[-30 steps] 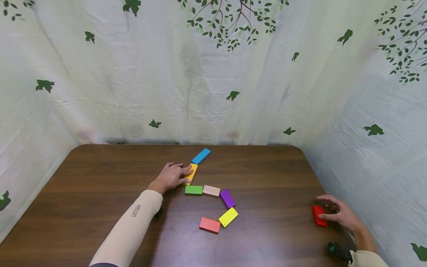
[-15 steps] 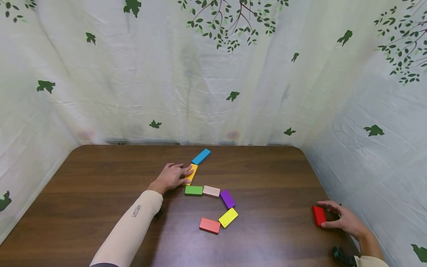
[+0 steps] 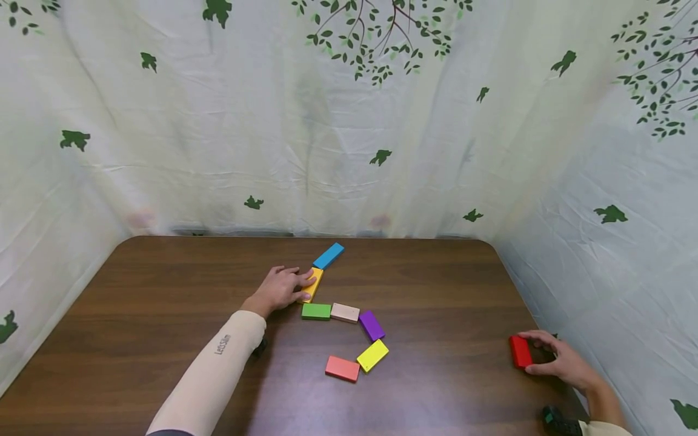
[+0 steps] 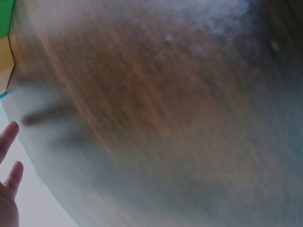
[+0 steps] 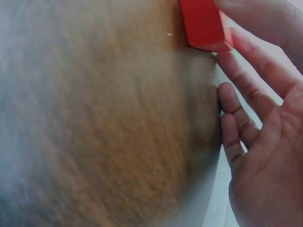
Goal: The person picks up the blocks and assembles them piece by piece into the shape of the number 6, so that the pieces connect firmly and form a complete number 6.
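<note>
My left hand (image 3: pixel 280 287) rests at an orange-yellow block (image 3: pixel 314 283), thumb and forefinger lying over it and the other fingers stretched out. Just beyond is a blue block (image 3: pixel 329 256); a green block (image 3: pixel 316 311) lies at its near end. On the far right, my right hand (image 3: pixel 564 361) pinches a red block (image 3: pixel 520 352) between thumb and fingers along its right side. The right wrist view has this red block (image 5: pixel 204 23) at the top, with two lower fingers extended below it.
A winding line continues from the green block through a pale pink block (image 3: pixel 345 312), a purple block (image 3: pixel 372 326), a yellow block (image 3: pixel 373 355) and a coral block (image 3: pixel 342 369). They lie on a brown wooden table (image 3: pixel 436 290), with a leaf-patterned curtain (image 3: pixel 305 121) behind.
My right hand has shifted slightly right and down, its thumb going from the red block's top to its right side. The left hand and the line of blocks have stayed put.
</note>
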Demonstrator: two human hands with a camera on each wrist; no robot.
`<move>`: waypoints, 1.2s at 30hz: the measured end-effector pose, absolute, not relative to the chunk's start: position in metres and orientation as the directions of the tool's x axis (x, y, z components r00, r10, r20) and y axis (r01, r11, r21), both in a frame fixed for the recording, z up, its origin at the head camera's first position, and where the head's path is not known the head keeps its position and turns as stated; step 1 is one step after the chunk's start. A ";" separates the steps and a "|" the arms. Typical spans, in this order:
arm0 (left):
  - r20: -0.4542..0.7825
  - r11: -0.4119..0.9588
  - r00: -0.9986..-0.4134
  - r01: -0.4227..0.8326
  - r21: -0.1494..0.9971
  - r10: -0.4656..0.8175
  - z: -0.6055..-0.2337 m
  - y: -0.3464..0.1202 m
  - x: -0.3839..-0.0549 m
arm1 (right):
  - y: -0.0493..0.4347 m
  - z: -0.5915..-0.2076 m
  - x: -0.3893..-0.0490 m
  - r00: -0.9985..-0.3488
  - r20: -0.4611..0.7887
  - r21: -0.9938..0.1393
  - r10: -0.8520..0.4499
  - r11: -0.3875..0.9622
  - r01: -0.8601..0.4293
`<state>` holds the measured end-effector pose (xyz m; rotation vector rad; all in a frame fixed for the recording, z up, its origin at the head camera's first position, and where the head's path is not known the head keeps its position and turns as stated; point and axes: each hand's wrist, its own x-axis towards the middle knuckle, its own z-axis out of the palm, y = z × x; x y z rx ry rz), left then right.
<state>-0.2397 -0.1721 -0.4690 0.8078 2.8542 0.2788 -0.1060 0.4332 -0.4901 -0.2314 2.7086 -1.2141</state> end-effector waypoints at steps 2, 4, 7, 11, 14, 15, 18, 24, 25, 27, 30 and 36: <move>-0.108 0.840 -0.844 0.494 0.225 0.526 -0.468 -0.172 -0.239 | 0.433 -0.490 -0.106 -0.973 -0.087 -0.748 -0.212 0.659 -0.076; -0.109 0.840 -0.844 0.495 0.222 0.526 -0.468 -0.173 -0.239 | 0.433 -0.489 -0.106 -0.972 -0.091 -0.744 -0.218 0.664 -0.079; -0.110 0.840 -0.844 0.494 0.223 0.526 -0.468 -0.173 -0.239 | 0.432 -0.489 -0.107 -0.972 -0.106 -0.731 -0.208 0.679 -0.065; -0.110 0.838 -0.842 0.497 0.224 0.528 -0.468 -0.173 -0.239 | 0.430 -0.489 -0.107 -0.970 -0.115 -0.741 -0.213 0.668 -0.059; -0.110 0.840 -0.844 0.493 0.227 0.525 -0.468 -0.173 -0.240 | 0.429 -0.489 -0.109 -0.969 -0.095 -0.752 -0.230 0.654 -0.081; -0.108 0.840 -0.844 0.494 0.226 0.525 -0.468 -0.173 -0.240 | 0.428 -0.489 -0.110 -0.968 -0.084 -0.748 -0.236 0.657 -0.095; -0.106 0.841 -0.846 0.490 0.229 0.522 -0.469 -0.173 -0.240 | 0.425 -0.489 -0.113 -0.967 -0.059 -0.731 -0.247 0.671 -0.126; -0.105 0.841 -0.846 0.491 0.226 0.522 -0.470 -0.173 -0.241 | 0.417 -0.491 -0.121 -0.965 -0.056 -0.721 -0.257 0.679 -0.139; -0.106 0.842 -0.846 0.490 0.227 0.522 -0.470 -0.173 -0.241 | 0.416 -0.491 -0.122 -0.964 -0.054 -0.724 -0.261 0.675 -0.142; -0.107 0.841 -0.846 0.490 0.229 0.522 -0.469 -0.173 -0.241 | 0.413 -0.491 -0.123 -0.961 -0.041 -0.731 -0.274 0.664 -0.158; -0.104 0.837 -0.841 0.501 0.220 0.530 -0.469 -0.173 -0.241 | 0.408 -0.491 -0.126 -0.957 -0.016 -0.729 -0.288 0.659 -0.186; -0.102 0.835 -0.837 0.511 0.204 0.537 -0.469 -0.173 -0.240 | 0.395 -0.492 -0.133 -0.955 -0.005 -0.717 -0.296 0.667 -0.203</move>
